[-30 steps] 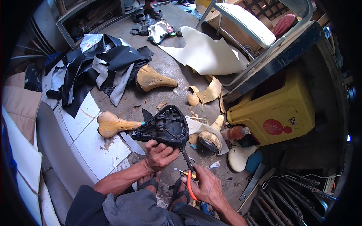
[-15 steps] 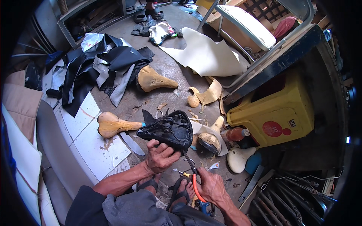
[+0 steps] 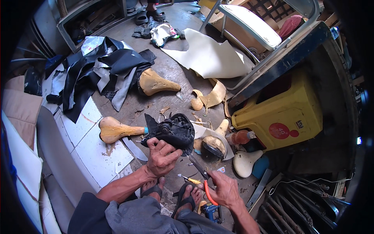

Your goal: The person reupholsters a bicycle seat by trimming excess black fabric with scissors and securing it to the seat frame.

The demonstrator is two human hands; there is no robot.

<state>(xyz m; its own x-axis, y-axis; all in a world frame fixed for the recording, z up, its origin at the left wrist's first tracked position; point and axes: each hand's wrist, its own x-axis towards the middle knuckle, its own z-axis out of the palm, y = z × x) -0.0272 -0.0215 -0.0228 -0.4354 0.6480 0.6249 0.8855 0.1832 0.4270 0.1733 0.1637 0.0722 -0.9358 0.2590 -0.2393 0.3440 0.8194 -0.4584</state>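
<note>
Over concrete floor [image 3: 167,99] strewn with scraps [image 3: 215,94]: gripping a black saddle [image 3: 175,132], underside up, just beyond bent fingers of left hand [image 3: 161,158], seemingly for steadiness; clasping orange-handled scissors [image 3: 204,174] in curled fingers of right hand [image 3: 224,191].

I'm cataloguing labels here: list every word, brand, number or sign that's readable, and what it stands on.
Yellow stool, red disc: pale lettering, which I won't copy.
Same stool, small dark label: characters, likewise not copied.
Crumpled wrapper: any print too small to read.
</note>
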